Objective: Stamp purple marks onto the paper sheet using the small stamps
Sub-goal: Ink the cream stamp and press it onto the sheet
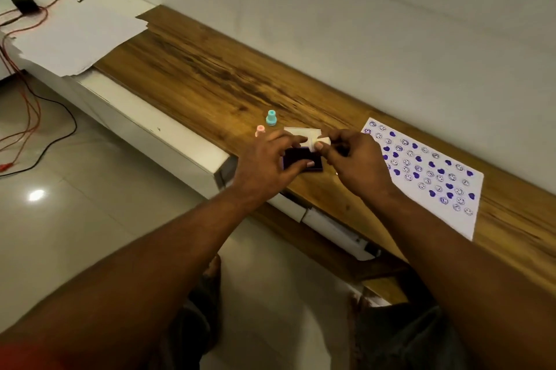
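The wooden worktop (210, 80) carries the paper sheet (421, 171), already crowded with purple marks, just right of the ink pad (302, 160). Above the pad, the left hand (270, 162) lies spread with its thumb on the pad's near edge; the right hand (355, 159) pinches a white lid or wrapper (313, 141). Teal stamp (271, 117) and pink stamp (259, 129) stand just left of the pad. Inked fingers could smudge the sheet.

A long wooden shelf (210, 74) ran along the wall. On it stood a small teal stamp (271, 117) and, just beside it, a pink stamp (259, 129). A dark purple ink pad (302, 158) lay near them. A paper sheet (427, 171) with purple hearts and smiley faces lay farther right.
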